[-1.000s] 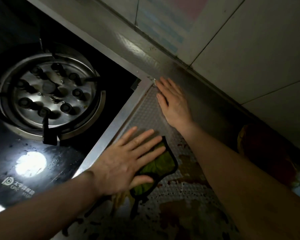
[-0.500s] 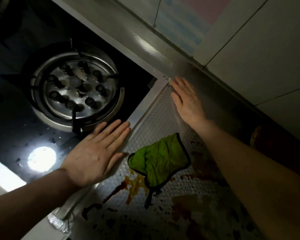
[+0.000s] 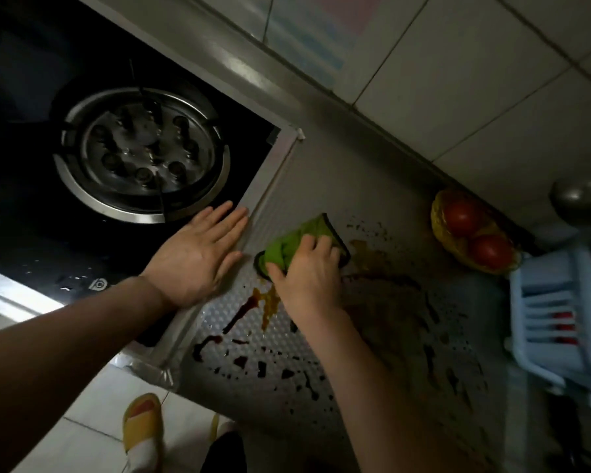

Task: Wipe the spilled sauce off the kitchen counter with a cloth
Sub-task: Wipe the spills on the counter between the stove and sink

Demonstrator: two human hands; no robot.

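A green cloth with a dark border [image 3: 292,242] lies bunched on the dimpled metal counter [image 3: 321,186]. My right hand [image 3: 309,271] presses down on it, fingers curled over the fabric. Dark brown sauce [image 3: 253,307] is streaked and spattered over the counter in front of the cloth and to its right, with a wider smear [image 3: 382,268] beside my right hand. My left hand [image 3: 198,254] rests flat and open on the edge of the black stove, to the left of the cloth, holding nothing.
A gas burner [image 3: 142,155] sits in the black glass stove at left. Two tomatoes in a yellow net bag [image 3: 471,233] lie by the tiled wall. A pale blue plastic rack [image 3: 560,322] stands at the right. My foot in a yellow slipper [image 3: 144,425] is on the floor.
My right hand left the back of the counter and came down onto the green cloth, bunching it. My left hand stayed flat on the stove edge. The view shifted back and down.
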